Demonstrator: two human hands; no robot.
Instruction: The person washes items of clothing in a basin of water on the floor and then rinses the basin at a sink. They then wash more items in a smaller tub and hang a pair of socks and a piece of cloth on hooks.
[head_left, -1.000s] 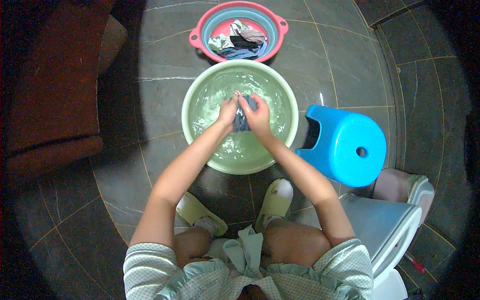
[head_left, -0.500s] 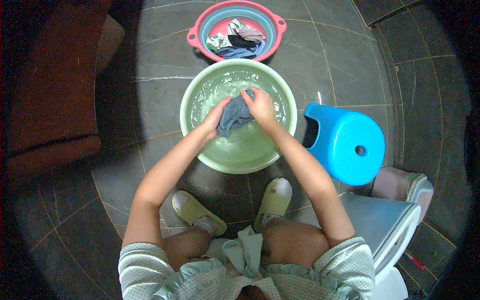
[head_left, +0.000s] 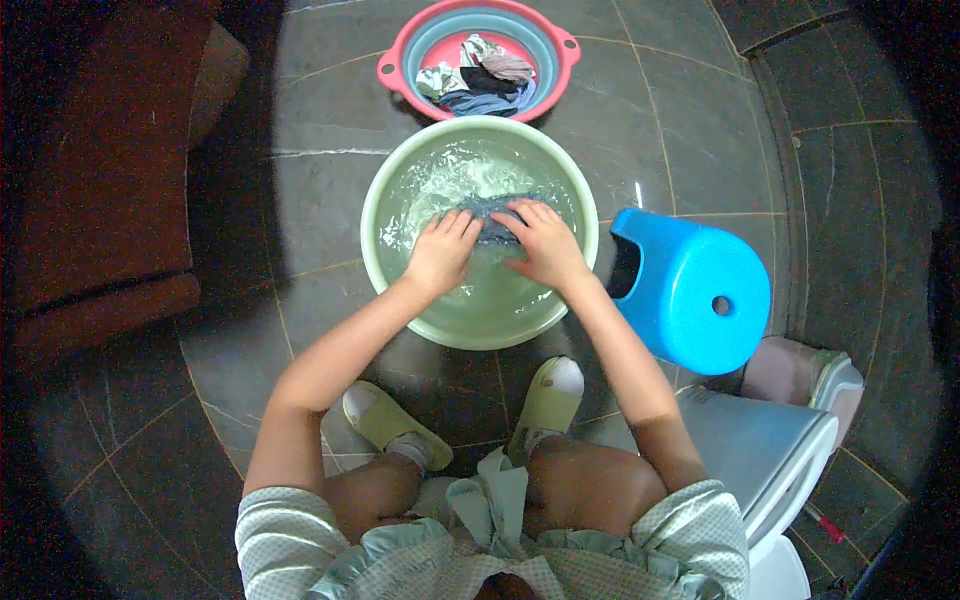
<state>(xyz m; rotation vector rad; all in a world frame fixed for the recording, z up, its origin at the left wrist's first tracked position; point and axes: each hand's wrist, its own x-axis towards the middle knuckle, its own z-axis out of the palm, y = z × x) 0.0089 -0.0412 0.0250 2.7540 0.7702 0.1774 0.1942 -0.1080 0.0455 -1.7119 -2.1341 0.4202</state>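
While the far pink basin holds clothes, my half-spread hands touch blue-gray cloth in the near green basin's water.

Blue stool on dk tiled flr, R.

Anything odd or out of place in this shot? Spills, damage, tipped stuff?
Nothing stands out. The left hand and right hand are at a gray-blue cloth in the green basin; the pink tub holds loosely piled clothes; the blue stool looks upright. No damage visible.
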